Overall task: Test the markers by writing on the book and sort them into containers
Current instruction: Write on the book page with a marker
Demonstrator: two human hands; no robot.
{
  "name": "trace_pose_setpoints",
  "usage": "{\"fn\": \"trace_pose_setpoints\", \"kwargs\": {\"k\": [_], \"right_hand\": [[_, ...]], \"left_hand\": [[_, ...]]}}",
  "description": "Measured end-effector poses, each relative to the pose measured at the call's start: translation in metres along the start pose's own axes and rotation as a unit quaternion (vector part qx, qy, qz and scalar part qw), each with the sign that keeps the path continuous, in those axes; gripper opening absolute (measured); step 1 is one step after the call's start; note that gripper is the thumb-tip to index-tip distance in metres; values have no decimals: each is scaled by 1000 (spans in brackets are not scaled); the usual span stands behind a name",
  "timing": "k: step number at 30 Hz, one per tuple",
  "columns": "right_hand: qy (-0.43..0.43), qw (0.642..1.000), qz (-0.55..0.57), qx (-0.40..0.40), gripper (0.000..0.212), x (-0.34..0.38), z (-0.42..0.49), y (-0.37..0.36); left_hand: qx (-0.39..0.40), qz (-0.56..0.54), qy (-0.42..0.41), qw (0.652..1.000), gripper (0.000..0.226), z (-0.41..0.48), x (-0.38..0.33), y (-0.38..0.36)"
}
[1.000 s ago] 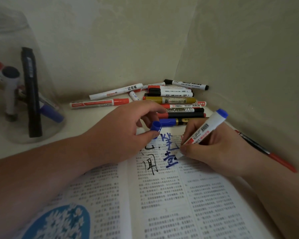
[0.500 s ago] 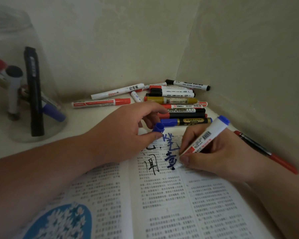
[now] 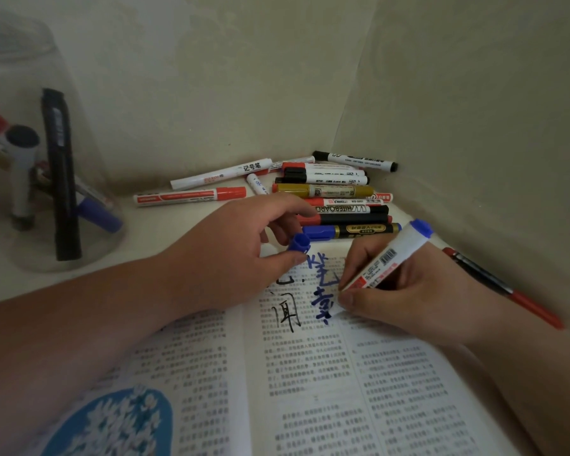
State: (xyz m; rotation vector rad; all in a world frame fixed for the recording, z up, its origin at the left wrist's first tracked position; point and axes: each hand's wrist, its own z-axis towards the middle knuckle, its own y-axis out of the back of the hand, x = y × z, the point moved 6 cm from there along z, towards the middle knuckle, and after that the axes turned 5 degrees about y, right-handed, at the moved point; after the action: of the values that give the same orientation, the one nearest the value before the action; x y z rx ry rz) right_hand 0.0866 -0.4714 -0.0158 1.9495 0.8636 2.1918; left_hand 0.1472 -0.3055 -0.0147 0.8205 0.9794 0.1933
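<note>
The right hand point(image 3: 408, 291) has slid a little down the page, and the blue writing point(image 3: 324, 291) now goes lower. Its fingers and thumb pinch the marker point(image 3: 387, 258) low on the barrel. The marker is tilted. Its tip is down on the right page of the book point(image 3: 310, 373), I think, but the thumb hides it. Its blue end points up and off to the right. The left hand point(image 3: 237, 248) rests on the book and pinches the blue cap point(image 3: 299, 242) between thumb and finger. More markers lie in a pile point(image 3: 329, 192) just behind the book. A jar point(image 3: 89, 235) on the left holds a few.
</note>
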Motion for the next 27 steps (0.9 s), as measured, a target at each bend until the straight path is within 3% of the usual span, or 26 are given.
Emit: {"fn": "trace_pose_setpoints", "kwargs": {"k": [5,10,20,24,27], "right_hand": [[-17,999,-28,-23,14,-3,1,3],[-28,999,-7,23,18,-4,-1,1],[-5,1000,-3,19,17,-2,1,-1],[13,999,-8,-35,19,-4,1,7],[57,989,107,-87,14,-6,4,16]], "left_hand": [[-1,-4,0,1000,49,0,1,0],[0,-4,1,1000,48,0,1,0],[3,-2,9,1000,48,0,1,0],[-2,-24,8,1000,50,-1,-1,2],[10,-46,7,999,53,-2,-4,1]]}}
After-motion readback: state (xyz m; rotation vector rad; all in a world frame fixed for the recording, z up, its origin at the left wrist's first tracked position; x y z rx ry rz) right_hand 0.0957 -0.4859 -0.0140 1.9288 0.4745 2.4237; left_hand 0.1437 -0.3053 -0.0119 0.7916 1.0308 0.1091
